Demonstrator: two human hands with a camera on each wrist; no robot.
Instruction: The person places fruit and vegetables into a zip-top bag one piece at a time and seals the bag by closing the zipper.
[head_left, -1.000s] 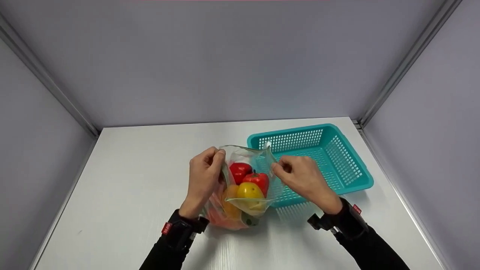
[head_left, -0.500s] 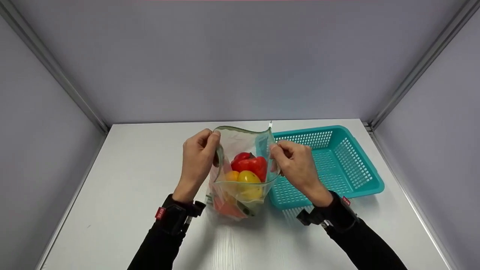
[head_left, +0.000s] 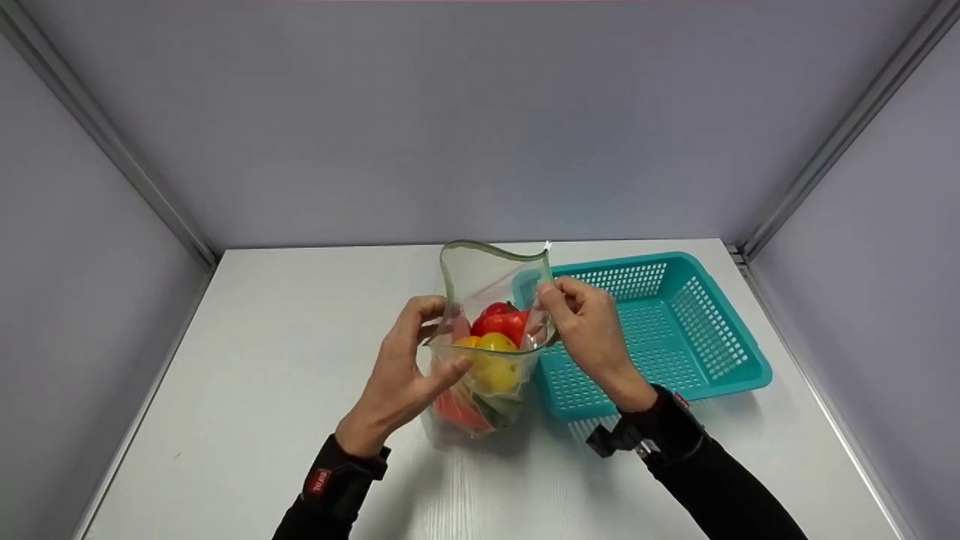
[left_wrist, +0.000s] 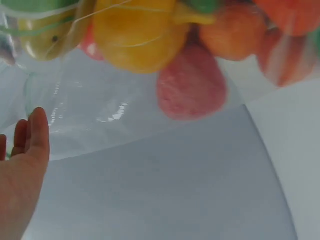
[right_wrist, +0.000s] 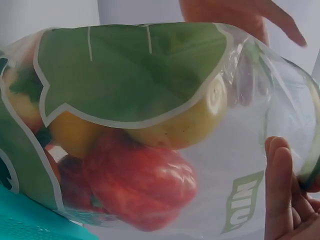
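A clear zip bag (head_left: 487, 266) with a green zip edge stands wide at the mouth, filled with fruit and vegetables. Inside are a red bell pepper (head_left: 501, 321) and a round yellow fruit (head_left: 498, 361); orange fruit (left_wrist: 232, 32) and a pink-red piece (left_wrist: 192, 85) show through the plastic. My right hand (head_left: 592, 322) pinches the right side of the bag's rim. My left hand (head_left: 401, 379) is spread at the left side, thumb in front of the bag and fingers by its left edge. Green printed leaf shapes (right_wrist: 135, 75) cover part of the bag's outside.
A turquoise perforated basket (head_left: 705, 330) lies right of the bag, its left end behind the bag's side. Both stand on a white table (head_left: 285, 315), with grey panels (head_left: 480, 127) at the back and sides.
My left hand has let go of the bag's left rim and dropped lower, its fingers spreading. The bag rose and came more upright. My right hand keeps its pinch.
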